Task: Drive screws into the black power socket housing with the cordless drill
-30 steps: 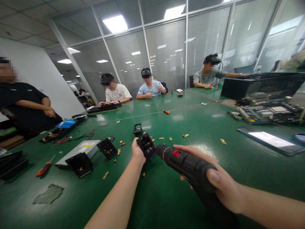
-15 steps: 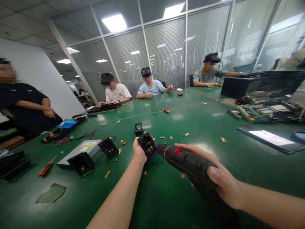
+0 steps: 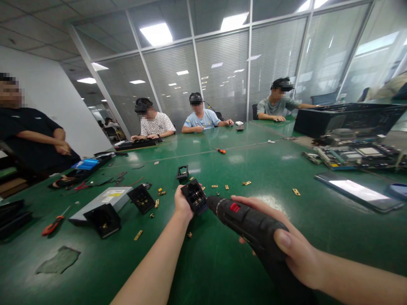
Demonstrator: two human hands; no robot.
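My left hand (image 3: pixel 183 204) is closed around a black plastic socket housing (image 3: pixel 195 198) with brass parts inside, its open side tilted toward the drill. In my right hand (image 3: pixel 297 250) is a black cordless drill (image 3: pixel 248 220) with a red switch on top. The drill's chuck points at the housing's right edge; whether the bit touches anything inside is too small to tell. Left of my left hand stand two similar black housings, one nearer (image 3: pixel 103 220) and one farther (image 3: pixel 141 199). A black frame (image 3: pixel 182 173) sits just beyond the held housing.
Small brass plates (image 3: pixel 246 183) lie scattered on the green table (image 3: pixel 254 159). An orange-handled screwdriver (image 3: pixel 52 225) and a grey metal box (image 3: pixel 85 207) are at left. A phone (image 3: pixel 359 192), circuit board (image 3: pixel 356 154) and black case (image 3: pixel 318 123) occupy the right. Several people sit or stand around the table.
The view has shifted slightly, so the table items sit a little farther left. The drill and held housing keep nearly the same relation. A co-worker across the table has lowered a raised hand.
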